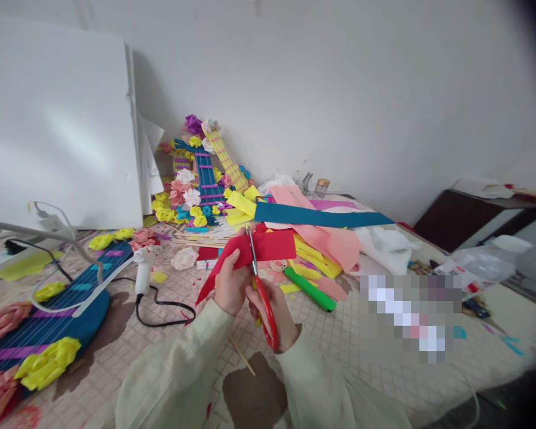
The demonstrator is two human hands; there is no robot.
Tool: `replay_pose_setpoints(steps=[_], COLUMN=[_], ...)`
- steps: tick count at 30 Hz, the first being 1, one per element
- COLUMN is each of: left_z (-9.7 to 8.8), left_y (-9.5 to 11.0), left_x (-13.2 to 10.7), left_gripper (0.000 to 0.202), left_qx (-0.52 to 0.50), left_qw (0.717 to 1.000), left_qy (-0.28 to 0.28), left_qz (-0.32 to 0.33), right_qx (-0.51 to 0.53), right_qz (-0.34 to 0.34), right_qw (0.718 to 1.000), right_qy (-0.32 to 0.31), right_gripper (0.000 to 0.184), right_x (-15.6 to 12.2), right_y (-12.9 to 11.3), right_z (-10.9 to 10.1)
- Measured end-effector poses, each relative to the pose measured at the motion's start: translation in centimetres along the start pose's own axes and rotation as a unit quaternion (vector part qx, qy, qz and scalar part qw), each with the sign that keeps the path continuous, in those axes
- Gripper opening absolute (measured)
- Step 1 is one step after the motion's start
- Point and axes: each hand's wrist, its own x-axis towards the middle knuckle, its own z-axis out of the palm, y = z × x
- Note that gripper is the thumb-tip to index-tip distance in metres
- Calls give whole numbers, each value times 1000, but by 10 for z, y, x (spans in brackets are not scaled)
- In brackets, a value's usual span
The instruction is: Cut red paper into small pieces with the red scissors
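My left hand (229, 287) is pinching one red strip (272, 245) above the table (339, 357). My right hand (282, 319) is gripping one pair of scissors (261, 291), with the blades crossing the strip, near one green marker (309, 289).

Surface: cloth-covered table (339, 351), beige grid pattern with brown patches. Lower left: blue guitar-shaped craft piece (49, 325) lay flat, with yellow paper flowers (49, 360) on it. Left of centre: white glue gun (142, 271) stood upright, its black cord (161, 314) looped on the cloth. Centre: heap of coloured paper strips (326, 244), a green marker (309, 289) at its lower edge. Bottom centre: thin wooden stick (242, 356). Right: clear plastic bag (482, 262).
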Motion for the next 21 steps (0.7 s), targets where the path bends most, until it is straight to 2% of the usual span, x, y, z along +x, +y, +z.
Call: replay_pose_setpoints(steps=[21], left_z=[-2], left_y=[-2], left_x=[0], left_gripper=[49], left_qx=[9], left_qw=[1000], left_qy=[9], left_qz=[17], right_qx=[-22], right_qz=[13], right_qw=[1000], right_qy=[-3], right_gripper=[35], right_x=[-2], right_y=[-4], right_z=[2])
